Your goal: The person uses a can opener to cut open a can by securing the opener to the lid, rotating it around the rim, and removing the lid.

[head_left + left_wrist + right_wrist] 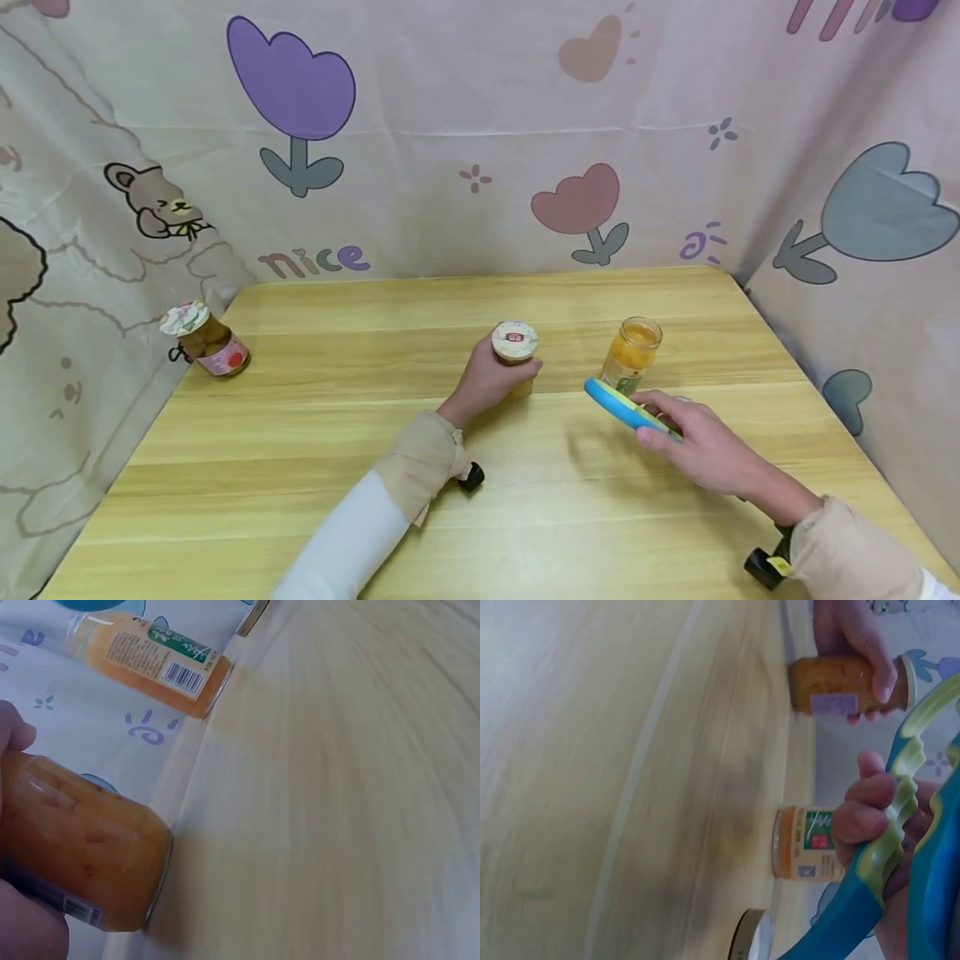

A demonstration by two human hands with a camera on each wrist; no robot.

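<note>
My left hand (491,375) wraps round a glass jar (90,840) of orange fruit pieces, which stands upright under a white printed lid (515,340). In my right hand (708,450) is a blue and green jar opener (618,406) with wavy inner edges (889,847), held above the table. Just behind the opener a second jar (632,350) stands without its lid, orange contents inside and a green-and-cream label (176,656) on its side. A loose lid (751,936) lies on the table near that jar, mostly hidden by my right hand in the head view.
A third jar (217,346) with a patterned cover and pink label stands at the table's far left edge. The wooden table (360,333) meets printed cloth (427,208) at the back and both sides.
</note>
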